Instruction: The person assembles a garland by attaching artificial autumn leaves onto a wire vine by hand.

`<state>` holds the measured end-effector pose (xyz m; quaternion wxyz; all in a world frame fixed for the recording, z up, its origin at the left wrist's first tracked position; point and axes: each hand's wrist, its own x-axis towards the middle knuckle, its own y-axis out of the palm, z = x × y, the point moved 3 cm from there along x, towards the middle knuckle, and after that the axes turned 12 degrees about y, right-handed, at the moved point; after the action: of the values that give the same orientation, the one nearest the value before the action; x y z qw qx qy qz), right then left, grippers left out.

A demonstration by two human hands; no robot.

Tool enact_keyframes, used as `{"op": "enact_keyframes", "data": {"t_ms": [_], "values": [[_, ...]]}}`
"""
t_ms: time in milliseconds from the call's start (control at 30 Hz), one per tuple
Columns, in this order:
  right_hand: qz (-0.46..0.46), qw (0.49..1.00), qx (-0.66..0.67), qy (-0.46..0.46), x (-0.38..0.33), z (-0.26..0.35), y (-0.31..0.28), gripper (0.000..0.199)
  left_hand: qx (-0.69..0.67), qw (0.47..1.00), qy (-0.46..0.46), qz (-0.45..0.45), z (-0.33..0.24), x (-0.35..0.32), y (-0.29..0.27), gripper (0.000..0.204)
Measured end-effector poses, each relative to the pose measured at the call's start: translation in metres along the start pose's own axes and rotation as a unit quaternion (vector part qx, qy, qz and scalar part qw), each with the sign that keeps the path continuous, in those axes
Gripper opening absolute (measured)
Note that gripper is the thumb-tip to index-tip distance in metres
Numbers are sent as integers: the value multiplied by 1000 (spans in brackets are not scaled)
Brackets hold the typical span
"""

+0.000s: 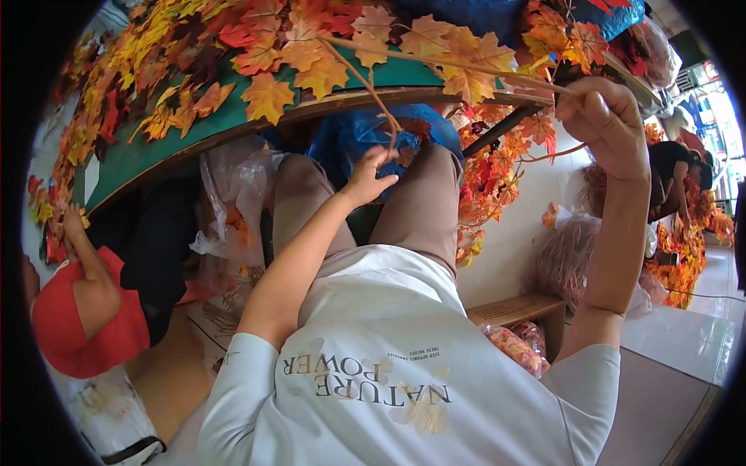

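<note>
My right hand (604, 128) is raised at the right and pinches the end of a brown stem. The stem belongs to an artificial maple branch (443, 58) with orange and yellow leaves, stretched leftward over the table's near edge. My left hand (371, 177) is above my lap, its thumb and fingers apart and nothing between them. Just beyond its fingertips hangs a thin side twig (381, 105) of the branch. A yellow-orange leaf (268, 97) droops over the table edge.
Heaped autumn leaves cover the green table (210, 128). A blue plastic bag (334, 144) is beneath it, by my knees. At the left sits a person in a red top (116, 311); other people are far right. A cardboard box (528, 311) and bagged stems (571, 252) are on the floor.
</note>
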<state>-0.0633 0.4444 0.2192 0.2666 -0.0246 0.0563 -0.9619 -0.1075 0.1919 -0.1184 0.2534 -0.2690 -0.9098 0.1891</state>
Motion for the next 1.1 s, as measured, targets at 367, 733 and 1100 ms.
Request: {"op": "enact_keyframes", "data": {"t_ms": [367, 733, 1100], "values": [[-19, 939, -312, 144, -1, -154, 9, 15, -641, 743, -190, 43, -129, -65, -65, 64], [-125, 745, -614, 231, 54, -220, 131, 26, -402, 880, -209, -145, -124, -106, -92, 36], [297, 767, 545, 162, 53, -171, 131, 48, 273, 940, -179, -99, -138, -102, -143, 15]]}}
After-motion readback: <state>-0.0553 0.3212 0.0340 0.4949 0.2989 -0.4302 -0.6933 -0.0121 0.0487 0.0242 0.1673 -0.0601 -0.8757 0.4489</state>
